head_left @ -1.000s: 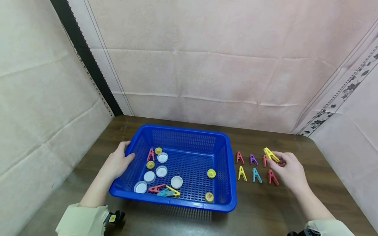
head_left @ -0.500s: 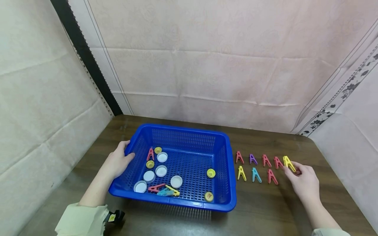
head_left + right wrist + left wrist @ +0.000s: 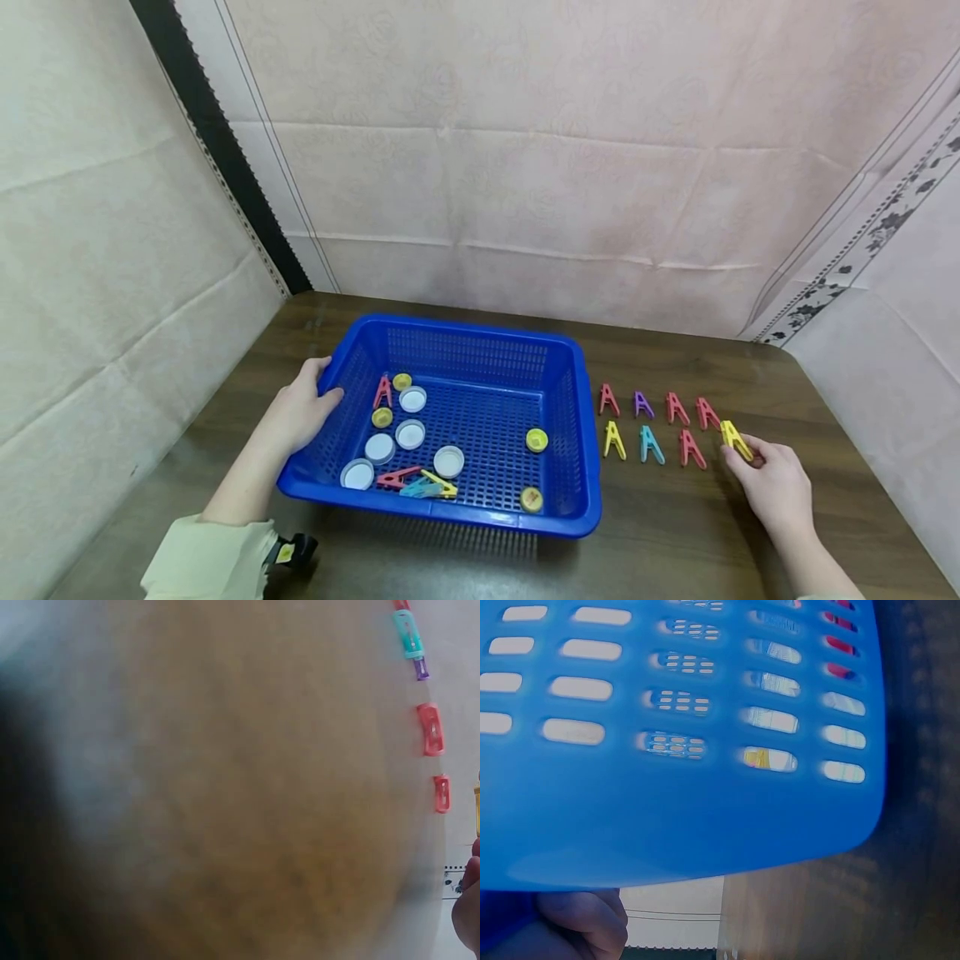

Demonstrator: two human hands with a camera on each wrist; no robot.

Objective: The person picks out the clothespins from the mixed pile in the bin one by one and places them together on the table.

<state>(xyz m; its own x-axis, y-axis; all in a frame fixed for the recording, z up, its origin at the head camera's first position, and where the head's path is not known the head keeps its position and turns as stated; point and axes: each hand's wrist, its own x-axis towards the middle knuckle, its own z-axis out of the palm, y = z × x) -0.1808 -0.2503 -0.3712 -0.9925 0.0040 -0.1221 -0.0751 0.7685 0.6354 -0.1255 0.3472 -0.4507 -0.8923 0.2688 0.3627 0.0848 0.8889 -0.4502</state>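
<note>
The yellow clip (image 3: 736, 440) is pinched between the fingers of your right hand (image 3: 776, 483), at the right end of the nearer of two rows of clips; you cannot tell from these views whether it touches the tabletop (image 3: 660, 533). Just beside it, on your left, lies the near red clip (image 3: 692, 450), then a light-blue clip (image 3: 652, 446) and a second yellow clip (image 3: 614, 441). Behind them, the farther row runs, from your left, red, purple (image 3: 642, 405), red, red; its last red clip (image 3: 707, 413) is near the one you hold.

Left of the rows sits the blue basket (image 3: 450, 518). The fingers of your left hand (image 3: 297, 412) grip its left rim, thumb toward the inside. In it you have five white caps (image 3: 448, 462), four yellow caps (image 3: 536, 440), a small heap of red, light-blue and yellow clips by the near wall, and another red clip (image 3: 383, 392) near the left side.

Pale green sleeve (image 3: 210, 558) covers your left forearm, with a black device (image 3: 296, 550) at the wrist. Beyond the tabletop hangs pale, creased cloth (image 3: 525, 167).
</note>
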